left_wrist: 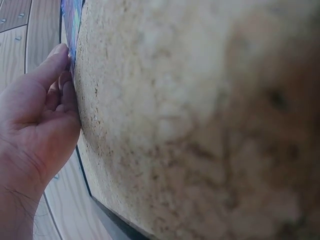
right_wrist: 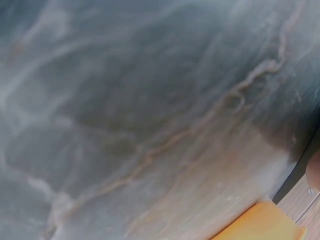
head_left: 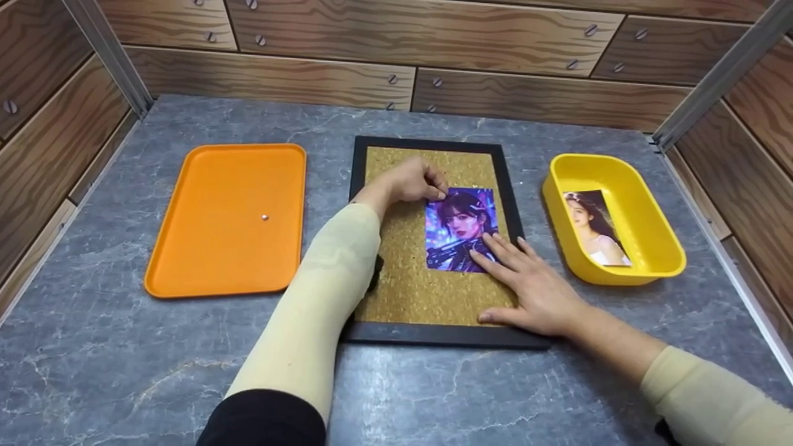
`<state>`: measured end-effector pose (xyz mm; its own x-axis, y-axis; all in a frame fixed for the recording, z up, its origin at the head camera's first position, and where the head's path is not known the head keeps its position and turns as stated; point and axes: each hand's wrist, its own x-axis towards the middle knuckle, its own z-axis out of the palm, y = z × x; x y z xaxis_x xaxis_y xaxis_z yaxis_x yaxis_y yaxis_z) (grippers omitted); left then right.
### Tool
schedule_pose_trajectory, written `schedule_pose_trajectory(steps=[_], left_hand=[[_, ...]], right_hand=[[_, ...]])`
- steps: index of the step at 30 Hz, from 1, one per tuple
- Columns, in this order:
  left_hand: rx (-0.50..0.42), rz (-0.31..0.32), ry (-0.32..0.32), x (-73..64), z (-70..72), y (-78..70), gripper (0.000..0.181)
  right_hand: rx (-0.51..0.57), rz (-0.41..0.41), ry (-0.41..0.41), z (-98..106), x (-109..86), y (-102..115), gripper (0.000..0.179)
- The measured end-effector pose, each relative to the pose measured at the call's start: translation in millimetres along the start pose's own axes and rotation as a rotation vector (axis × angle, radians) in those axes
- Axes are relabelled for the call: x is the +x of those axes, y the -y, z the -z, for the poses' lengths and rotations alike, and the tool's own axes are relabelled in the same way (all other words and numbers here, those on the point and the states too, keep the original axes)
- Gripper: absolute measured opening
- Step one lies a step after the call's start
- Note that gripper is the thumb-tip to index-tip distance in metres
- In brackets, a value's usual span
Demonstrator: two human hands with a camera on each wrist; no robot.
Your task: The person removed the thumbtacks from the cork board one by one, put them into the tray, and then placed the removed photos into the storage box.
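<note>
A purple-blue picture card point(head_left: 461, 229) of a dark-haired figure lies on a cork board point(head_left: 396, 291) with a black frame. At the card's top-left corner, my left hand point(head_left: 409, 179) has its thumb and curled fingers pinched together. The left wrist view shows the card point(left_wrist: 72, 22) running down to that thumb; anything small between the fingertips is hidden. My right hand point(head_left: 539, 288) lies spread and flat, fingertips on the card's lower right, thumb on the cork. The right wrist view catches only a bit of finger point(right_wrist: 313, 172).
Left of the board lies an orange tray point(head_left: 229, 186) with a small silvery round object point(head_left: 265, 217) on it. To the right stands a yellow bin point(head_left: 657, 229) holding another picture card point(head_left: 595, 229). Wood-patterned walls point(head_left: 396, 37) enclose the grey marbled table point(head_left: 155, 371).
</note>
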<state>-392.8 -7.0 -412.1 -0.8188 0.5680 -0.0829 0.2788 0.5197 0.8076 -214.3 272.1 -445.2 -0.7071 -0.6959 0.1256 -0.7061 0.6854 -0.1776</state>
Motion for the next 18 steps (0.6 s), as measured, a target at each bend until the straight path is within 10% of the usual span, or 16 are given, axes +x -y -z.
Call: schedule_pose_trajectory(steps=[18], left_hand=[[-0.096,0.035,0.010,-10.0,1.8,-5.8,0.016]], right_hand=[[0.000,0.000,0.003,0.5,0.6,0.3,0.100]])
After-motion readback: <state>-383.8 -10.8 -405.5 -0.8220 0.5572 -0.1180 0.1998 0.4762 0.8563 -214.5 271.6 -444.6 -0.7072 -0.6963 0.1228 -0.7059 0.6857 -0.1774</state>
